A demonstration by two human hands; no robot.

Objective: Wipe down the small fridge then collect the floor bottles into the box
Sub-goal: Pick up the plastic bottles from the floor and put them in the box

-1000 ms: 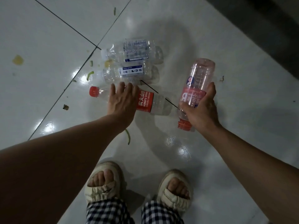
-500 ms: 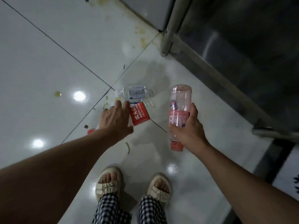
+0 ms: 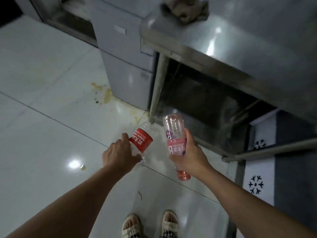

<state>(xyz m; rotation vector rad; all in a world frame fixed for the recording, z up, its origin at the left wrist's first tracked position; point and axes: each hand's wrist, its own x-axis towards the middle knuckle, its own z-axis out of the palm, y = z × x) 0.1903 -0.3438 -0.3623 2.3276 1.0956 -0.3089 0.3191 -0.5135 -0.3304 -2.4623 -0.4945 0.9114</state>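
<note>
Above floor: left hand (image 3: 120, 156) grips red-label bottle (image 3: 141, 141); right hand (image 3: 190, 156) wraps pink bottle (image 3: 175, 134) (cap down).

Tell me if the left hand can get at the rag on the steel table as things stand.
Probably not yet. The left hand grips the red-label bottle, and the rag lies far off on the steel table. Nothing blocks the way, but that hand is full.

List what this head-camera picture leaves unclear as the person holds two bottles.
- Cap of the clear red-labelled plastic bottle: hidden behind the left hand.
- Box: not in the head view.
- Crumpled grey cloth on the steel table: cut by the top edge.
- Pink vitamin bottle: right hand grip covers the label.
</note>
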